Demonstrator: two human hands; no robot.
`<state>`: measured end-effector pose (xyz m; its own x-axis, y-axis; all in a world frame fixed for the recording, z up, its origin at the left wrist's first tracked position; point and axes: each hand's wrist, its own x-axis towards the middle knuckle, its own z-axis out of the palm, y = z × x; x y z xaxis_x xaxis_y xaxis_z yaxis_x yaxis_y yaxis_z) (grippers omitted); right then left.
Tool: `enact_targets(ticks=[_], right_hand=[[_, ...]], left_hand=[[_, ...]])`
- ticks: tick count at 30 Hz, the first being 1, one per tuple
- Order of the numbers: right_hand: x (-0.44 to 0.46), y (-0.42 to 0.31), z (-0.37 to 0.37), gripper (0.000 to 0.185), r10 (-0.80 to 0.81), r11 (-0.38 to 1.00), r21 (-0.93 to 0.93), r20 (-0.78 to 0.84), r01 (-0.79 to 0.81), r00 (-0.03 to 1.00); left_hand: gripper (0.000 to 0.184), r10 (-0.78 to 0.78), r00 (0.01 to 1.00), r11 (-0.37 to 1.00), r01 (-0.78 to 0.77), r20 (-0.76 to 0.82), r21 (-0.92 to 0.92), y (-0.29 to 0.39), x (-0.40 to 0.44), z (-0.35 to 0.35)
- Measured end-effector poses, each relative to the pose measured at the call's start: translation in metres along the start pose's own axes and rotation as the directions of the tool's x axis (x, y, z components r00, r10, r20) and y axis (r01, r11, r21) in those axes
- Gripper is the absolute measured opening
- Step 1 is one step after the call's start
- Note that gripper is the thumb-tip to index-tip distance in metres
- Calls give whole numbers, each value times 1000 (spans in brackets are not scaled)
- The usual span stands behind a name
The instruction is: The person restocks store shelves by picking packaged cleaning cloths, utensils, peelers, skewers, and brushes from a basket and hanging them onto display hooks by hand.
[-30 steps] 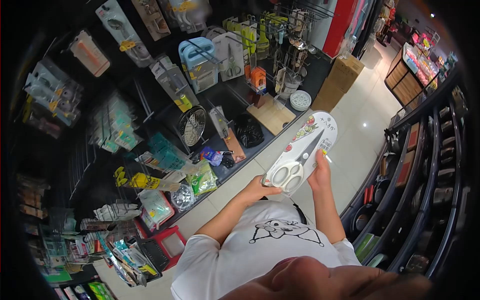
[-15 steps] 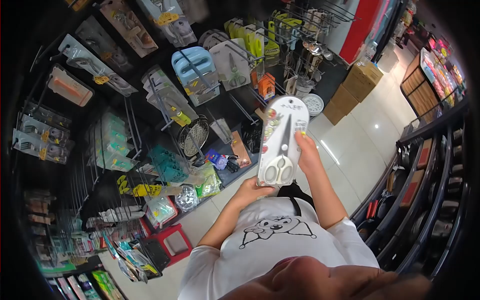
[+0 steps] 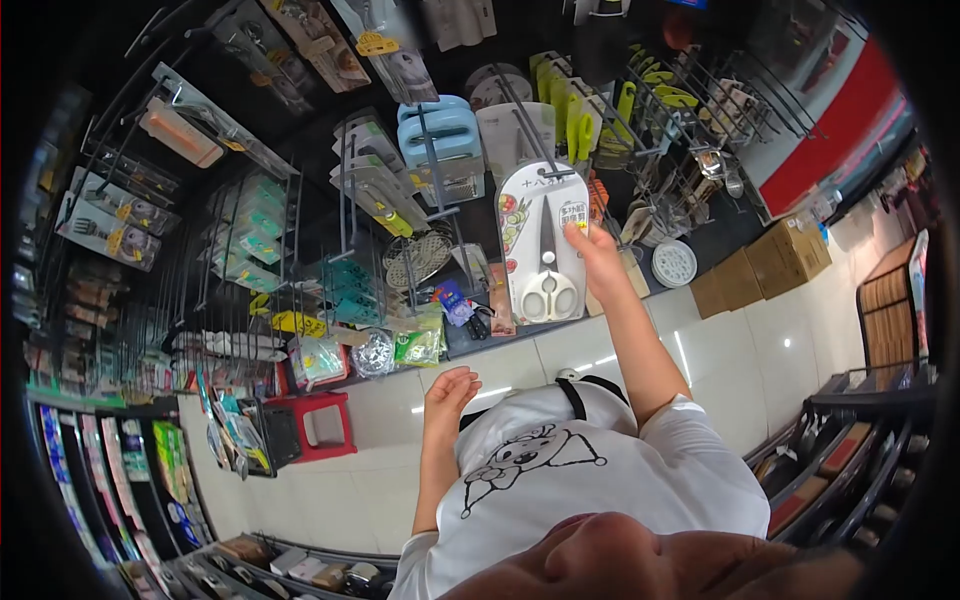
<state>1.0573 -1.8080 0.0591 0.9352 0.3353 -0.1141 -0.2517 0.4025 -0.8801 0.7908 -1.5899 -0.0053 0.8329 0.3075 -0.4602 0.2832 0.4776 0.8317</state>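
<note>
You stand before a wall of hanging kitchenware, your right hand [image 3: 598,262] closed on the edge of a packaged pair of scissors [image 3: 546,258], thumb across its front; the pack hangs upright before the display, its top beside a dark rack hook [image 3: 551,176] (whether the hook passes through the card cannot be told from here); your left hand [image 3: 452,392] is empty, fingers loosely curled, well apart from the pack. To handle it well, grip the edge firmly without bending the card, hold it square, and give the neighbouring blue-handled packs [image 3: 440,135] and green-handled tools [image 3: 577,125] room; your free hand could steady the lower edge.

Below the hooks, a dark ledge [image 3: 478,347] carries small goods, among them a white round rack [image 3: 674,263]; a red stool [image 3: 345,430] and cardboard boxes [image 3: 785,262] stand on the pale tiled floor [image 3: 350,500], which mirrors the shop lights.
</note>
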Motion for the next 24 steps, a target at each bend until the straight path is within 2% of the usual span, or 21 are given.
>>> enact_targets(ticks=[7,16,18,22,24], right_hand=[[13,-6,-31,31,60,998,-32,95,-57,994],[78,-3,-42,29,42,993,-111,149,-25,988],[104,2,-41,31,-29,985,-163,120,48,992],[122,2,-35,33,-21,984,-173,105,39,994],[122,-4,-33,35,-171,931,-305,115,198,979]], left_hand=[[22,80,996,997,-80,-29,-4,-8,-7,54],[23,-1,979,1000,-4,-204,-22,-41,-35,86],[23,-22,976,999,12,-216,-47,-49,-44,85],[24,0,967,999,-12,-256,-46,-51,-63,82],[24,20,963,998,-37,-270,-59,-53,-67,76]])
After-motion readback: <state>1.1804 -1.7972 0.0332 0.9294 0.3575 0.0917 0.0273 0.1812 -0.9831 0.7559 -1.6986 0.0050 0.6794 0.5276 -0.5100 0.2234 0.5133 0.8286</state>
